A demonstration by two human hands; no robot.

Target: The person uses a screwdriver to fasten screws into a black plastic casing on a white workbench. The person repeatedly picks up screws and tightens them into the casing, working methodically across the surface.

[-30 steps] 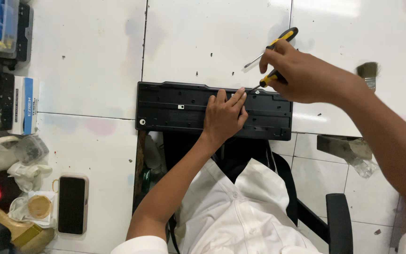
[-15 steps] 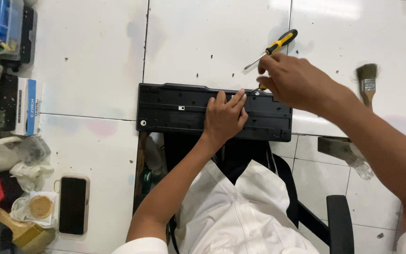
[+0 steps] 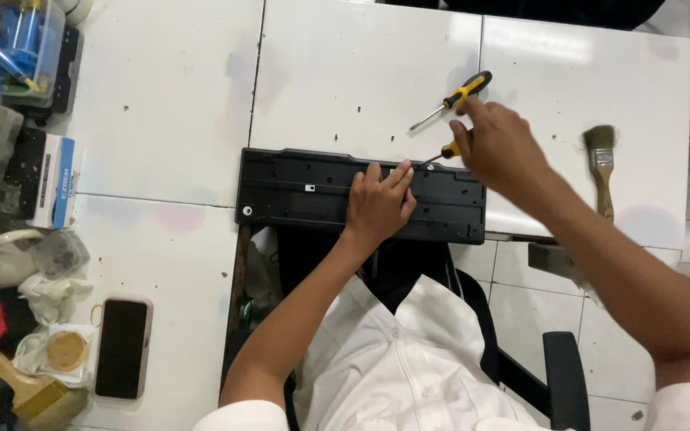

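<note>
Black plastic keyboard (image 3: 313,191) lies flipped underside up at the near edge of the white table (image 3: 177,144). Left hand (image 3: 378,206) presses flat on it, fingers spread, gripping nothing. Right hand (image 3: 498,148) is curled around a yellow-handled screwdriver (image 3: 449,152), tip down at the top edge of the case. Looks like early days to me: the back cover is on, nothing lifted off. Count: two screwdrivers, with the spare screwdriver (image 3: 455,97) lying just behind, one paintbrush (image 3: 600,164), one phone (image 3: 123,348).

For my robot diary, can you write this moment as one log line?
left hand: flat on black panel | right hand: holds yellow screwdriver | second screwdriver: lying on table
</note>
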